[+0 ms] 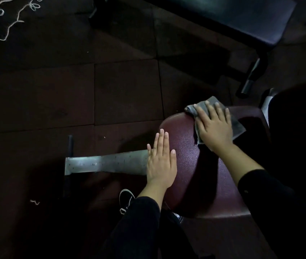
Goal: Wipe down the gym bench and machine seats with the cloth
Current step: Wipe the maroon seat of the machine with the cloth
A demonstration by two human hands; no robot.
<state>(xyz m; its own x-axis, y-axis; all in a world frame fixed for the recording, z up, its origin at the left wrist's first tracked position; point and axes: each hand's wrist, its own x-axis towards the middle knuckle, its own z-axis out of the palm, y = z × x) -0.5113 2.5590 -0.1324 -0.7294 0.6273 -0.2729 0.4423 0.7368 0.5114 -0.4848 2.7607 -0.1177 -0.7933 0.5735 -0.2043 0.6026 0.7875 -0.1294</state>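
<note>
Black sleeves at 6 o'clock come nearest, and above them the left hand (161, 161) lies flat, fingers straight and close together, at the 9 o'clock edge of the maroon seat (195, 174); whether it presses on the pad or only hovers over it I cannot tell. At 2 o'clock of that hand, the right hand (214, 126) presses the grey cloth (238, 126) down with spread fingers on the far rim of the seat; this grip is a flat press, not a pinch. One corner of the cloth hangs past the rim at 12 o'clock. I judge that a stroke pushed further away could carry the cloth over the rim and drop it on the dark floor tiles (126, 90), because nothing holds it except the palm. The near half of the seat, at 6 o'clock, may stay unwiped if the strokes remain short. A metal base plate (107, 163) reaches to 9 o'clock close to a black shoe (126, 199), so a step sideways could catch it. The dark bench (242, 17) at 1 o'clock waits apart, and in such low light missed spots are hard to see.
</note>
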